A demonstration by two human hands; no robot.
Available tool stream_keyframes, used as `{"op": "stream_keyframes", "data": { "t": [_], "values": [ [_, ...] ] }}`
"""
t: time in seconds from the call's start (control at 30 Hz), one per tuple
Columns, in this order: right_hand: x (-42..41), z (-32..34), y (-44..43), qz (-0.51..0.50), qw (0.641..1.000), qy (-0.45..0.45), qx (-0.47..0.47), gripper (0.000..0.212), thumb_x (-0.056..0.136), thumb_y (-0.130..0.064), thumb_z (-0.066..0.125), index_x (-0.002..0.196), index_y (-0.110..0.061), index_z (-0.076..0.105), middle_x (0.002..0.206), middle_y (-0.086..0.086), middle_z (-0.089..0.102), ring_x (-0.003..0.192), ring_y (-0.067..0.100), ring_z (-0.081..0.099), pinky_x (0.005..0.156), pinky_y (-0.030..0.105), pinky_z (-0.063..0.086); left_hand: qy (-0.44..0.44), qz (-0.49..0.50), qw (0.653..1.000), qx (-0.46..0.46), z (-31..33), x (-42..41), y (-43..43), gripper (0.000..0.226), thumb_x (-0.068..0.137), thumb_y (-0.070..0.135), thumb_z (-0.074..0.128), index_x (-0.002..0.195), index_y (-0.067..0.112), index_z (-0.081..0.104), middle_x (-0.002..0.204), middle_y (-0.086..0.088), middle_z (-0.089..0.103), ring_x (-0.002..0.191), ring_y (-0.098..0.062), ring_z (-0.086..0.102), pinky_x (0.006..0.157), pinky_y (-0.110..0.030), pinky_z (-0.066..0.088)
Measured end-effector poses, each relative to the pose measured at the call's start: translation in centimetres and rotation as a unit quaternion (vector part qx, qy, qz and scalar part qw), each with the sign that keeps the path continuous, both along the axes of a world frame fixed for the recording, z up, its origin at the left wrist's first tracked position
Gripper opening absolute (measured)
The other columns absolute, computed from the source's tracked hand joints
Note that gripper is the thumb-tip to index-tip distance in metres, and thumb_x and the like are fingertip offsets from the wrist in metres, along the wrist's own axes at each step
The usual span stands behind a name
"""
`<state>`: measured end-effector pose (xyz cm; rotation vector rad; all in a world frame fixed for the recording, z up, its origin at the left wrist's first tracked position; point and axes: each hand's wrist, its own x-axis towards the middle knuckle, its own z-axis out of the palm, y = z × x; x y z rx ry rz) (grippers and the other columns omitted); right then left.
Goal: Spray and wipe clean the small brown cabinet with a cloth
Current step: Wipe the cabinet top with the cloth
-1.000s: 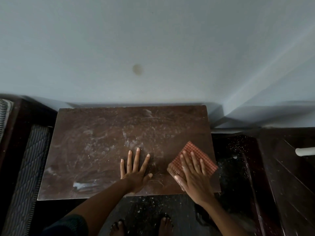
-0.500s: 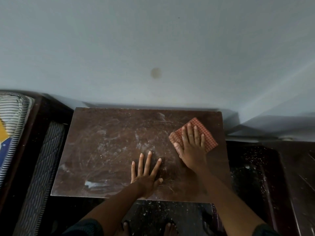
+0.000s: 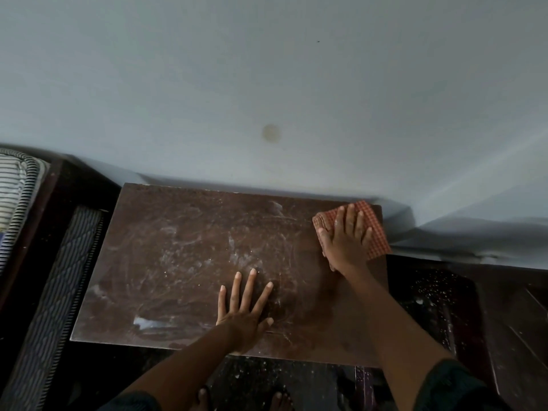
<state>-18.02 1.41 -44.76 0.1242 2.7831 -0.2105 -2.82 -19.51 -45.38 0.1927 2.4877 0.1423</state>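
The small brown cabinet [image 3: 184,262] stands against the wall, and its top is streaked with whitish smears and dust. My right hand [image 3: 345,238] lies flat with straight fingers on a folded red-checked cloth [image 3: 375,232] at the top's far right corner. My left hand [image 3: 243,310] rests flat on the cabinet top near the front edge, fingers spread, holding nothing. No spray bottle is in view.
A pale wall [image 3: 267,84] with a round brownish stain [image 3: 271,133] rises behind the cabinet. A dark bed frame with a striped mattress [image 3: 17,185] is on the left. Dark speckled floor [image 3: 430,298] lies to the right and in front, where my bare toes show.
My right hand has slid the cloth from the front right of the top away from me to the far right corner. My left hand stayed planted.
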Motion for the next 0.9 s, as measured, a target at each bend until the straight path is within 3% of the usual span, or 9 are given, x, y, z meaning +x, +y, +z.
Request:
{"op": "stream_keyframes", "data": {
  "t": [0.07, 0.17, 0.3, 0.43, 0.6, 0.67, 0.73, 0.83, 0.9],
  "values": [
    [-0.7, -0.3, -1.5, 0.053, 0.999, 0.004, -0.003, 0.074, 0.089, -0.06, 0.008, 0.148, -0.017, -0.007, 0.156, 0.006, -0.017, 0.143, 0.026, -0.015, 0.114, 0.048, -0.009, -0.039, 0.002, 0.998, 0.048, 0.5, 0.0, 0.3, 0.065, 0.052, 0.071, -0.029, 0.106, 0.048, -0.056, 0.119, 0.006, -0.066, 0.11, -0.019, -0.059, 0.084, -0.043, -0.041],
    [1.3, -0.7, -2.4, 0.152, 0.988, 0.015, -0.002, 0.086, 0.081, -0.069, -0.011, 0.148, -0.016, 0.001, 0.155, 0.005, -0.01, 0.144, 0.027, -0.006, 0.113, 0.046, -0.01, -0.023, -0.001, 0.999, 0.027, -0.2, 0.2, -0.1, 0.068, 0.056, 0.074, -0.031, 0.116, 0.048, -0.051, 0.129, 0.004, -0.06, 0.119, -0.022, -0.053, 0.089, -0.045, -0.037],
    [4.6, -0.6, 0.4, 0.196, 0.98, 0.006, 0.015, 0.08, 0.091, -0.063, 0.001, 0.145, -0.009, 0.026, 0.153, 0.013, 0.024, 0.141, 0.03, 0.021, 0.113, 0.045, 0.005, 0.01, 0.016, 0.998, -0.054, 0.5, -0.1, -0.4, 0.062, 0.089, 0.062, -0.002, 0.146, 0.037, -0.012, 0.157, -0.012, -0.005, 0.14, -0.036, -0.003, 0.104, -0.052, -0.012],
    [4.5, -0.4, 4.7, 0.12, 0.992, 0.024, 0.02, 0.085, 0.087, -0.068, 0.004, 0.146, -0.008, 0.021, 0.154, 0.011, 0.016, 0.142, 0.03, 0.016, 0.114, 0.044, 0.002, -0.04, 0.025, 0.999, -0.014, 0.2, -0.2, -0.2, 0.065, 0.094, 0.058, 0.009, 0.149, 0.025, 0.017, 0.147, -0.015, 0.034, 0.135, -0.038, 0.02, 0.104, -0.051, 0.007],
    [-1.1, -0.1, 4.6, -0.031, 0.999, 0.021, -0.022, 0.079, 0.087, -0.058, 0.041, 0.149, -0.017, 0.014, 0.157, 0.013, -0.007, 0.145, 0.029, -0.007, 0.116, 0.05, 0.001, -0.041, 0.034, 0.999, 0.006, -0.7, 0.3, 0.3, 0.065, 0.094, 0.058, 0.01, 0.148, 0.025, 0.018, 0.147, -0.016, 0.034, 0.133, -0.038, 0.025, 0.103, -0.052, 0.008],
    [-2.8, 0.4, 3.2, -0.052, 0.998, 0.021, -0.024, 0.074, 0.089, -0.055, 0.041, 0.148, -0.019, 0.016, 0.157, 0.013, -0.008, 0.144, 0.029, -0.009, 0.114, 0.051, -0.003, -0.034, 0.019, 0.999, 0.01, 0.4, -0.1, 0.0, 0.063, 0.093, 0.059, 0.006, 0.149, 0.03, 0.006, 0.154, -0.015, 0.019, 0.138, -0.038, 0.014, 0.105, -0.053, 0.0],
    [-3.0, 0.3, 1.8, -0.02, 0.999, 0.022, -0.014, 0.069, 0.092, -0.055, 0.036, 0.148, -0.021, 0.016, 0.157, 0.013, -0.007, 0.144, 0.03, -0.009, 0.114, 0.052, -0.004, 0.024, -0.003, 1.0, -0.012, 0.5, 0.0, -0.4, 0.061, 0.088, 0.063, -0.002, 0.141, 0.04, -0.024, 0.155, -0.01, -0.021, 0.139, -0.034, -0.018, 0.103, -0.05, -0.02],
    [-1.1, -0.2, 0.1, 0.102, 0.994, 0.037, -0.006, 0.075, 0.088, -0.062, 0.02, 0.149, -0.018, 0.01, 0.157, 0.012, -0.005, 0.144, 0.028, -0.01, 0.114, 0.047, -0.008, -0.011, 0.027, 0.999, -0.02, 0.6, -0.2, 0.0, 0.064, 0.09, 0.064, 0.0, 0.147, 0.036, -0.01, 0.156, -0.014, -0.007, 0.14, -0.036, -0.004, 0.104, -0.051, -0.01],
    [1.1, -0.7, -0.5, 0.165, 0.985, 0.054, 0.002, 0.08, 0.085, -0.063, 0.014, 0.148, -0.014, 0.013, 0.157, 0.012, 0.004, 0.144, 0.028, -0.002, 0.114, 0.047, -0.006, -0.006, -0.009, 1.0, -0.023, 0.3, -0.3, -0.1, 0.065, 0.077, 0.07, -0.013, 0.132, 0.045, -0.037, 0.144, -0.004, -0.044, 0.131, -0.029, -0.038, 0.097, -0.047, -0.028]
  ]
}}
